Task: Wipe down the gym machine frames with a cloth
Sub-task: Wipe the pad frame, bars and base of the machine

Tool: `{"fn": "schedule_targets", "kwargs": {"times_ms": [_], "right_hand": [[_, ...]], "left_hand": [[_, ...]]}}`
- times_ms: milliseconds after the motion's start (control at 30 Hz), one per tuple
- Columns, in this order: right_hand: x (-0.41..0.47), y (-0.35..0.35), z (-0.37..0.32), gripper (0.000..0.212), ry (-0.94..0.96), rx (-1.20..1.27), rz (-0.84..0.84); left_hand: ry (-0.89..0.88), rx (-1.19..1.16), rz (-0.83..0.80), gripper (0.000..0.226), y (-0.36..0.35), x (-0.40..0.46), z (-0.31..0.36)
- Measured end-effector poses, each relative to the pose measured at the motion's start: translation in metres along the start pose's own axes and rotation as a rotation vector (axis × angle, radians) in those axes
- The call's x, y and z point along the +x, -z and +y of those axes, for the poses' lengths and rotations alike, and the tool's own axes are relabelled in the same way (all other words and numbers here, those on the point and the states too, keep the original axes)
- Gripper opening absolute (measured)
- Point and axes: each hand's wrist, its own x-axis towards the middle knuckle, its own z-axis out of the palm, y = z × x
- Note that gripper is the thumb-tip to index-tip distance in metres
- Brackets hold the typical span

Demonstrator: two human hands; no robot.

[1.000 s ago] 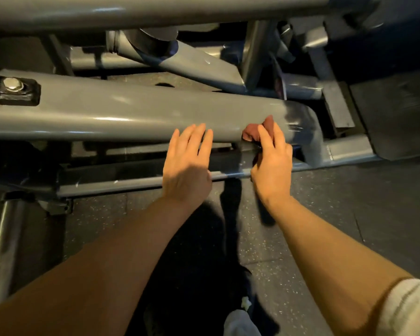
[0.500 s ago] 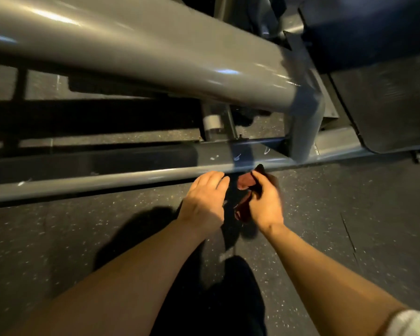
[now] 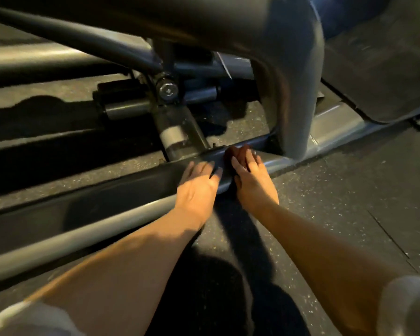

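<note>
A low grey floor rail (image 3: 112,190) of the gym machine runs from lower left to right and meets a thick curved upright post (image 3: 298,98). My right hand (image 3: 254,183) lies on the rail just left of that post. Its fingers are stretched out over a dark red cloth (image 3: 233,151) and press it onto the metal. Only the cloth's edge shows beyond the fingertips. My left hand (image 3: 197,185) rests flat on the same rail, right beside the right hand, and holds nothing.
Behind the rail are a bolted pivot (image 3: 167,89), short grey cylinders (image 3: 124,109) and a slanted tube (image 3: 78,37). A dark foot plate (image 3: 383,76) lies at upper right. Speckled rubber floor (image 3: 337,197) spreads to the right.
Both hands dropped from the thick upper tube to the floor rail. The right hand carried the cloth down in a grip and now presses it on the rail by the post.
</note>
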Motion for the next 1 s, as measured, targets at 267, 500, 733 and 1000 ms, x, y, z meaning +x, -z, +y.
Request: {"fn": "schedule_targets", "kwargs": {"times_ms": [267,500,733,1000], "right_hand": [[0.033,0.005,0.011,0.049,-0.111,-0.043,0.206],[0.020,0.010,0.037,0.045,0.106,-0.172,0.258],[-0.008,-0.008,-0.001,0.037,0.239,0.038,0.298],[0.030,0.002,0.044,0.037,-0.113,0.131,0.377]], "left_hand": [[-0.128,0.185,-0.199,0.067,0.010,0.034,-0.011],[-0.125,0.179,-0.099,0.066,0.004,0.029,-0.011],[-0.083,0.206,-0.087,0.067,0.003,0.029,-0.004],[-0.097,0.164,-0.045,0.068,0.000,0.027,-0.005]]}}
